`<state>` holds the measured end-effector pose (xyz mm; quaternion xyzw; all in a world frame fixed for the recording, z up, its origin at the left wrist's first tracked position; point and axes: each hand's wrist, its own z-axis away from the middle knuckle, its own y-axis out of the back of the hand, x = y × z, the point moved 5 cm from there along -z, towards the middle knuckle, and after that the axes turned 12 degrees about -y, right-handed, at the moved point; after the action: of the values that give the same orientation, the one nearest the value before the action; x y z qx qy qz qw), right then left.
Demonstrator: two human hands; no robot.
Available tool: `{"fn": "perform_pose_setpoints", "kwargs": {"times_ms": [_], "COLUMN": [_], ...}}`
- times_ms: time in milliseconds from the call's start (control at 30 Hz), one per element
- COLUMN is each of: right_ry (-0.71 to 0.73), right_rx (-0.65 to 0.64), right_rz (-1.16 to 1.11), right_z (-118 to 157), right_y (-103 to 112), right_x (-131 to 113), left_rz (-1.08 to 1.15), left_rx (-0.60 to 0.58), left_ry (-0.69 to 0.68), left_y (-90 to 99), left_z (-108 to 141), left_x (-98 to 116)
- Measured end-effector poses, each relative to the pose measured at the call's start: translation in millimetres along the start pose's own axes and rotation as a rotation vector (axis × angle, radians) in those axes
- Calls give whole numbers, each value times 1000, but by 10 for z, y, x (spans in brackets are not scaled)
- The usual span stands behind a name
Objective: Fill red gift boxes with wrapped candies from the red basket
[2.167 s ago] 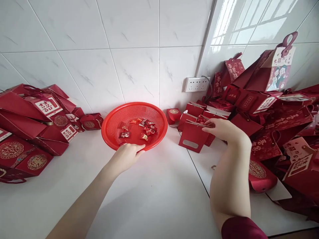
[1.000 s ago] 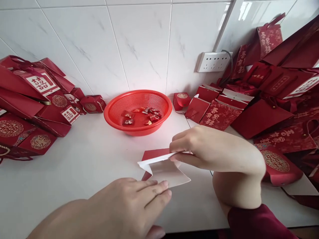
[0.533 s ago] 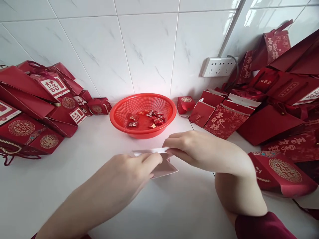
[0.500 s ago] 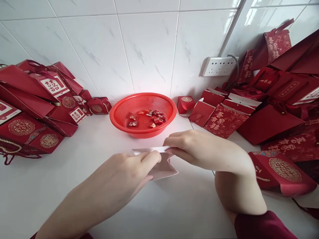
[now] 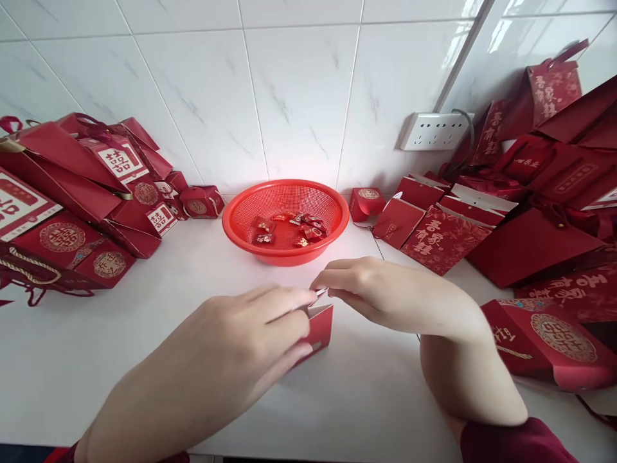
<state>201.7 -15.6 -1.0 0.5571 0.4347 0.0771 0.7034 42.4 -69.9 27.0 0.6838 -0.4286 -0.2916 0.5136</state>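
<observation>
Between the left hand (image 5: 250, 334) and right hand (image 5: 366, 286), both pinching it, sits the red box (image 5: 319, 325).

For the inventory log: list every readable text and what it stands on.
"囍": white label on a red bag, left pile.
"囍": white tag lower in that pile.
Gold characters on the patterned bag, right: blurred, unreadable.
Small box held by both hands: no text visible.

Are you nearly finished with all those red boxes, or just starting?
Partway, it seems. Done: assembled red boxes and bags sit piled on the left. In hand: the left hand and right hand grip one small red box, mostly hidden, on the white counter. Left: wrapped candies lie in the red basket, and more red packaging lies at right.
</observation>
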Motion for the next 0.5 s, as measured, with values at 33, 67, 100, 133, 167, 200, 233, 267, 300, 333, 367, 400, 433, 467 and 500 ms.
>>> {"fn": "perform_pose_setpoints", "kwargs": {"times_ms": [33, 67, 100, 133, 167, 200, 233, 267, 300, 333, 367, 400, 433, 467, 500], "right_ry": [-20, -51, -88, -126, -163, -196, -225, -250, -274, -293, -311, -325, -335, -342, -349], "right_rx": [15, 31, 47, 67, 91, 124, 162, 190, 199, 186, 152, 109, 69, 42, 27], "right_rz": [4, 20, 42, 65, 82, 92, 97, 104, 121, 147, 183, 222, 258, 287, 304], "right_z": [-14, -32, -55, -87, -130, -184, -247, -315, -385, -450, -505, -543, -562, -565, -553], "right_y": [3, 7, 12, 19, 25, 30, 29, 14, -18, -67, -128, -189, -242, -276, -293], "right_x": [24, 59, 103, 154, 210, 269, 328, 385, 437, 481, 514, 534, 540, 534, 520], "left_rz": [-3, -3, 2, 9, 19, 31, 47, 65, 84, 104, 123, 140, 154, 168, 183], "left_rx": [-13, -42, -74, -91, -110, -133, -160, -188, -213, -232, -248, -258, -262, -265, -269], "left_ry": [17, 42, 67, 93, 111, 119, 124, 129, 131, 128, 119, 108, 91, 69, 43], "left_y": [14, 11, -2, -16, -37, -62, -88, -113, -132, -145, -150, -148, -141, -133, -126], "left_z": [19, 45, 74, 102, 127, 146, 159, 165, 167, 164, 159, 153, 148, 143, 139], "left_x": [-38, -89, -146, -206, -260, -302, -331, -345, -344, -327, -298, -261, -220, -179, -141]}}
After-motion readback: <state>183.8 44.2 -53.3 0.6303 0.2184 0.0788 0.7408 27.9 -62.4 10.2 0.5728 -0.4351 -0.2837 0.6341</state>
